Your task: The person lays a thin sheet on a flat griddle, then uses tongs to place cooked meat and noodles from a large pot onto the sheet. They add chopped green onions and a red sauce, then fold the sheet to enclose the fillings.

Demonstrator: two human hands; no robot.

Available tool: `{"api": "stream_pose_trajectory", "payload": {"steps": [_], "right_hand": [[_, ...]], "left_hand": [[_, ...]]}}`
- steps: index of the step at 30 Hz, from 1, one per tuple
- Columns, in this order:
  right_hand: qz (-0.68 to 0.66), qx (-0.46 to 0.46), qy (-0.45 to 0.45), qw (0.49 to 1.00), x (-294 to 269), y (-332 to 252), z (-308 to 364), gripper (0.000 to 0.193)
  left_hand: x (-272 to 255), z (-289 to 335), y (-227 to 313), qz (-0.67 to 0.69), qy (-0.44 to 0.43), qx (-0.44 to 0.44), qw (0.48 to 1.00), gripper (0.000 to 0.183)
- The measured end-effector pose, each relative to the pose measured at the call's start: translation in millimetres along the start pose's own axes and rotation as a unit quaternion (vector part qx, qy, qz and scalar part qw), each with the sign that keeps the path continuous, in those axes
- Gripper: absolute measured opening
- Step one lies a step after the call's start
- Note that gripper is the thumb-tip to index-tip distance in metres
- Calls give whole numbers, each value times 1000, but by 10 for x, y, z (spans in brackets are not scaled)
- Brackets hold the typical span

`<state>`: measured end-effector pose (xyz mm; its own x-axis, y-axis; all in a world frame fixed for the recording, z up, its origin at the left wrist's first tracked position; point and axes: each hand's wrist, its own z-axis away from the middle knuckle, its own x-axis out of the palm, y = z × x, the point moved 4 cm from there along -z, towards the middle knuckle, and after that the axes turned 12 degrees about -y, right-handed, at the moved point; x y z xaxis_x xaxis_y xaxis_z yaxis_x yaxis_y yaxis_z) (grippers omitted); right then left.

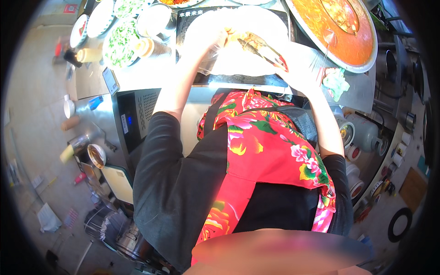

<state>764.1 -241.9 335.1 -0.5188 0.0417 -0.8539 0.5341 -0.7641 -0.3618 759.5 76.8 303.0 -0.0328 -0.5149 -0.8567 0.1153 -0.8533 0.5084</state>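
Observation:
A bright white, washed-out round surface (206,27) lies on a dark board with a printed far edge; I cannot tell if it is a sheet or a plate. Brownish-yellow food (252,42) is heaped in its middle. My left hand (219,40) is at the left side of the food, fingers drawn together, and what they hold is lost in the glare. Beside that wrist hangs clear plastic film (208,62). From the right, my right hand (293,73) grips dark tongs (263,51) with red near the grip, their tips in the food.
A wide pan of orange-red broth (311,20) with a ladle stands at the right. At the left are a bowl of chopped greens (120,48), a squeeze bottle (151,48) and a white container (153,20). A crumpled greenish cloth (336,82) rests by the counter's right edge.

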Motion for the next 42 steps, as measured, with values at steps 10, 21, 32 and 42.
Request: {"api": "stream_pose_trajectory", "payload": {"steps": [10, 21, 32, 42], "right_hand": [[-11, 2, -11, 1000, -4, -75, 44, 56], [-100, -18, -90, 991, 147, -141, -46, 55], [-57, -21, -79, 995, 104, -177, 49, 67], [-84, 3, -26, 996, -20, -15, 137, 56]], "left_hand": [[69, 39, -35, 66, -91, 56, 992, 44], [396, -122, -223, 175, -236, -10, 956, 36], [-173, 213, 322, 525, -117, 63, 840, 41], [-48, 105, 164, 210, -87, 112, 967, 45]]}}
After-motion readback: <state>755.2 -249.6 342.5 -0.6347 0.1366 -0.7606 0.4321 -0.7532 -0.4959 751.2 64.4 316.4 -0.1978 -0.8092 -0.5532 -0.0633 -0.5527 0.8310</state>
